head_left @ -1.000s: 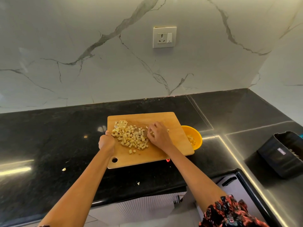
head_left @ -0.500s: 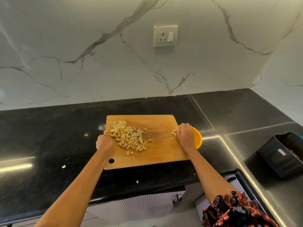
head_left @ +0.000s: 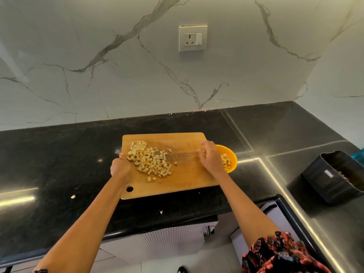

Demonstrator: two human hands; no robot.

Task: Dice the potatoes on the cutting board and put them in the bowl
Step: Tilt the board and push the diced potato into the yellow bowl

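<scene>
Diced potato (head_left: 150,160) heaped on board (head_left: 185,178), more in bowl (head_left: 231,158).
Left hand (head_left: 119,168) gripping board's left edge; right hand (head_left: 210,159) over right edge, fingers loosely spread, blurred. Black bin (head_left: 332,177) label unreadable.

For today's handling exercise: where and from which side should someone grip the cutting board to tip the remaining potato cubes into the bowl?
Grip the cutting board at its left edge, away from the bowl, where the left hand holds it now. The board's right end overhangs the bowl, and the potato cubes lie toward the left, so lifting that edge probably slides them down.
</scene>
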